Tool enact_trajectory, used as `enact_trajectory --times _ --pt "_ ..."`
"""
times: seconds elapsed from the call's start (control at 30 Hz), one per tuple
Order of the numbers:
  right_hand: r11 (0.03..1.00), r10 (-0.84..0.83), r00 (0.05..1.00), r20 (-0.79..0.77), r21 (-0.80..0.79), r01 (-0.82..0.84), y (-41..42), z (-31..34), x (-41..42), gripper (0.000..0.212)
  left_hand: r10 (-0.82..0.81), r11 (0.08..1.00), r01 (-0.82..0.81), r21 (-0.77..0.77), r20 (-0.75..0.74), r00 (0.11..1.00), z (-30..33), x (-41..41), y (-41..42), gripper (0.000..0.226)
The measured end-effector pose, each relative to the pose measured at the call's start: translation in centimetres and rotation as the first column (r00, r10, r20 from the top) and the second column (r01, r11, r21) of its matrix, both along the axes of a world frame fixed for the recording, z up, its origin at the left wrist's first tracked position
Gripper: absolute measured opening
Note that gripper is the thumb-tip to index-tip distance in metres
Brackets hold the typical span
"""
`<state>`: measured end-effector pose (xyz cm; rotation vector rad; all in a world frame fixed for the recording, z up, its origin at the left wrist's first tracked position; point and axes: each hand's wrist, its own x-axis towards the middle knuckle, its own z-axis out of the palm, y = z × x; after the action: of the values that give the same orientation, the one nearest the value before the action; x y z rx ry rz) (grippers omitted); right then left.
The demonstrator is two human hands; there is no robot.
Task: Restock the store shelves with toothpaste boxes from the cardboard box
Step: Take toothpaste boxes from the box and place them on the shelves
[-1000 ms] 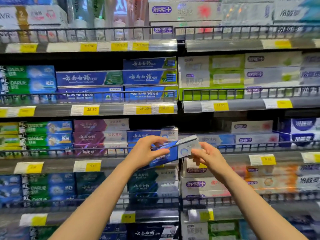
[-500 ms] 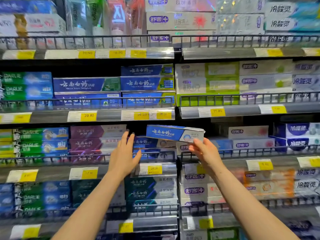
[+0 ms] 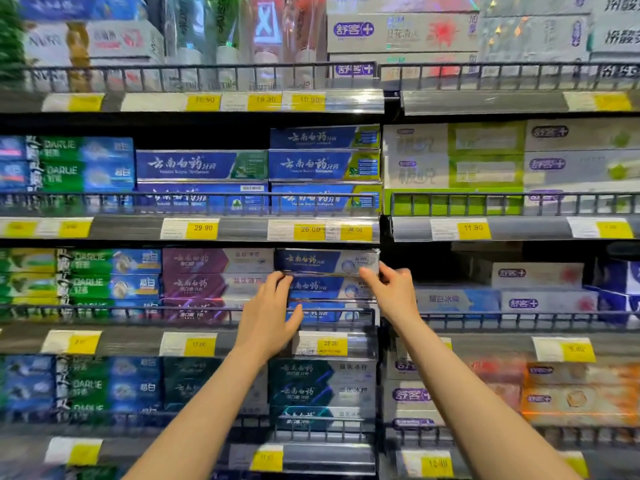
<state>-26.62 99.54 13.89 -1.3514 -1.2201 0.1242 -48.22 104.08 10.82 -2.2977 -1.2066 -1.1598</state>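
Observation:
A blue and silver toothpaste box [image 3: 322,262] lies level on top of a stack of matching blue boxes [image 3: 329,289] on the third shelf down, just under the price rail. My right hand [image 3: 391,292] pinches the box's right end with thumb and fingers. My left hand [image 3: 268,317] has straight fingers, their tips touching the box's lower left corner and the stack below. The cardboard box is not in view.
A wire fence [image 3: 214,311] runs along the shelf front below my hands. Purple boxes [image 3: 214,271] stand left of the stack, and white boxes [image 3: 530,275] sit to the right past a dark gap. Price rail [image 3: 322,232] hangs close above the box.
The blue box has gone from tilted in both hands, up and into the shelf, to lying flat on the stack. My left hand let go and now touches its left end.

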Motion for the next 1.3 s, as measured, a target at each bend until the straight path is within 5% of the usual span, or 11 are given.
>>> enact_trajectory --times 0.4,0.57,0.77,0.9,1.07,1.3 --pt "0.998 0.040 0.999 0.018 -0.053 -0.039 0.1 0.5 -0.2 0.045 -0.057 0.998 0.057 -0.003 0.030 0.998 -0.1 -0.4 0.2 0.052" --pt "0.996 -0.029 0.999 -0.044 -0.081 0.026 -0.3 0.3 0.2 0.078 -0.132 0.991 0.129 0.037 0.103 0.986 -0.7 0.0 -0.1 0.048" --pt "0.998 -0.025 0.998 0.058 -0.049 0.028 -7.5 -3.5 2.8 0.029 -0.319 0.948 0.314 0.058 0.092 0.943 -2.9 4.4 -4.1 0.044" --pt "0.967 -0.009 0.986 0.169 -0.249 0.051 -14.0 -7.2 7.4 0.017 -0.418 0.903 0.423 -0.079 0.071 0.906 -4.8 9.4 -7.8 0.025" --pt "0.800 0.030 0.980 0.194 -0.593 0.093 -24.0 -11.4 14.8 0.025 -0.547 0.793 0.532 -0.297 0.036 0.836 -9.0 18.0 -14.6 0.024" --pt "0.652 -0.035 0.960 0.277 -0.722 0.232 -39.1 -17.9 25.7 0.017 -0.653 0.596 0.602 -0.531 0.116 0.749 -17.6 31.3 -26.7 0.016"
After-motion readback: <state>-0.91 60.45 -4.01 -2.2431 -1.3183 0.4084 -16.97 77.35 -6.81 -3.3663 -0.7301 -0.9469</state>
